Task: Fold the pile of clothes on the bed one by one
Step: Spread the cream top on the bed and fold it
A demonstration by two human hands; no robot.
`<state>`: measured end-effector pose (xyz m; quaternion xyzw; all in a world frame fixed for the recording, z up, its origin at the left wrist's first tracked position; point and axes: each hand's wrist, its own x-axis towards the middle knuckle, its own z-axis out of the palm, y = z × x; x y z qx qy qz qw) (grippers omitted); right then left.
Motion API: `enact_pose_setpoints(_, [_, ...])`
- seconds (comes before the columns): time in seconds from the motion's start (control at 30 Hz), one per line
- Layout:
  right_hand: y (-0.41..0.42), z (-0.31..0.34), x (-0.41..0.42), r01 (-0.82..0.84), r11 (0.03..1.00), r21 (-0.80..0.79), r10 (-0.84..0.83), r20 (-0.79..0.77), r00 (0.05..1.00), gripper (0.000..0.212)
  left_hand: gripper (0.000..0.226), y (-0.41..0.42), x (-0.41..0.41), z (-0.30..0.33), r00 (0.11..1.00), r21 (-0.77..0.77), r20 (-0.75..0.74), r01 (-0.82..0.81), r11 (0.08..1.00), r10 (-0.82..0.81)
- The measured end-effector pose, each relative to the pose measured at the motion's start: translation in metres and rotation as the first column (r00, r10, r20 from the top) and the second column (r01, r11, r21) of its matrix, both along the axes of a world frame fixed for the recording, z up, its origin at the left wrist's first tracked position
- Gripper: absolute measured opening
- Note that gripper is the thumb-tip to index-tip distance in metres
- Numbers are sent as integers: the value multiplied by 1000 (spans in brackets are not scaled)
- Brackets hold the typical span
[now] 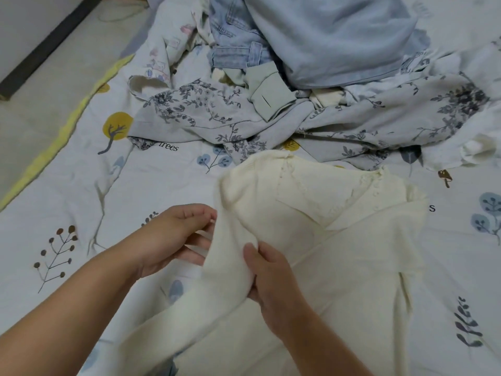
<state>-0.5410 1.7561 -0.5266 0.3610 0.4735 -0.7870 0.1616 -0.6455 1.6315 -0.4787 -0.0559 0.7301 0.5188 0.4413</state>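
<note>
Bed (pixel 81 191) with tree-print sheet; unfolded pile (pixel 311 77) beyond the cream cardigan (pixel 352 240). Left hand (pixel 173 237) and right hand (pixel 271 275), fingers pinching its sleeve (pixel 227 261). Sleeve fold in hand; next, probably lay it across the body.

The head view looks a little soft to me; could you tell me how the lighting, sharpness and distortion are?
Head view: even, soft light, no glare, faint shadows under the hands; the cream sweater is pale with little texture showing; edges bow from the wide lens, as along the bed's yellow border; the clothes pile is slightly soft.
</note>
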Motion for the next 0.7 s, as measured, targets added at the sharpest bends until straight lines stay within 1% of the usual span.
enact_pose_setpoints(0.07, [18, 3, 6, 78, 986, -150, -77, 11, 997, 30, 23, 21, 2, 1, 999, 69, -32, 25, 997, -23])
enact_pose_setpoints(0.1, [28, 4, 10, 110, 980, -165, -109, 16, 994, 31, 24, 35, 5, 3, 995, 89, -78, 63, 994, -56])
enact_pose_setpoints(0.13, [38, 4, 14, 111, 991, -70, -109, 30, 994, 29, 25, 48, 8, -2, 982, 85, -153, 126, 988, -112])
enact_pose_setpoints(0.17, [48, 0, 18, 70, 989, 127, -79, 65, 995, 26, 30, 62, 10, -8, 948, 37, -252, 209, 977, -193])
enact_pose_setpoints(0.2, [57, -6, 22, -6, 934, 357, -43, 129, 991, 24, 36, 74, 12, -20, 876, -58, -359, 323, 944, -322])
enact_pose_setpoints(0.23, [65, -11, 27, -94, 835, 542, -16, 195, 981, 26, 43, 85, 13, -33, 761, -203, -420, 452, 869, -494])
enact_pose_setpoints(0.27, [70, -14, 31, -170, 737, 655, 1, 250, 968, 31, 47, 95, 14, -47, 639, -335, -417, 553, 762, -647])
enact_pose_setpoints(0.3, [74, -16, 35, -229, 659, 716, 12, 294, 956, 36, 49, 103, 15, -58, 553, -419, -385, 608, 674, -739])
enact_pose_setpoints(0.33, [75, -16, 37, -273, 606, 747, 23, 326, 945, 40, 50, 108, 15, -67, 502, -474, -371, 621, 624, -781])
enact_pose_setpoints(0.37, [74, -14, 38, -310, 572, 759, 39, 352, 935, 45, 48, 110, 13, -71, 472, -528, -392, 588, 613, -790])
enact_pose_setpoints(0.4, [72, -12, 38, -351, 546, 761, 67, 378, 923, 50, 45, 112, 9, -74, 444, -583, -455, 507, 635, -772])
enact_pose_setpoints(0.47, [63, -11, 32, -452, 486, 749, 128, 450, 884, 62, 42, 112, -1, -76, 362, -670, -592, 277, 689, -721])
enact_pose_setpoints(0.5, [58, -13, 27, -494, 454, 742, 146, 485, 862, 68, 43, 112, -6, -77, 329, -704, -616, 178, 688, -716])
enact_pose_setpoints(0.53, [54, -15, 21, -527, 423, 737, 157, 514, 843, 73, 44, 112, -11, -79, 315, -745, -600, 117, 657, -736])
enact_pose_setpoints(0.57, [52, -18, 15, -555, 394, 732, 163, 538, 827, 76, 43, 111, -17, -81, 319, -794, -544, 104, 599, -776])
enact_pose_setpoints(0.6, [51, -22, 10, -577, 365, 730, 173, 556, 813, 73, 42, 109, -21, -85, 324, -836, -472, 129, 533, -820])
enact_pose_setpoints(0.63, [52, -25, 5, -602, 336, 725, 193, 572, 797, 65, 41, 107, -25, -89, 328, -859, -407, 180, 480, -852])
enact_pose_setpoints(0.67, [55, -25, 2, -623, 305, 721, 224, 581, 782, 54, 41, 105, -29, -93, 330, -860, -365, 238, 451, -871])
enact_pose_setpoints(0.7, [61, -25, 0, -641, 277, 716, 261, 586, 767, 44, 44, 102, -31, -96, 327, -848, -351, 286, 446, -877])
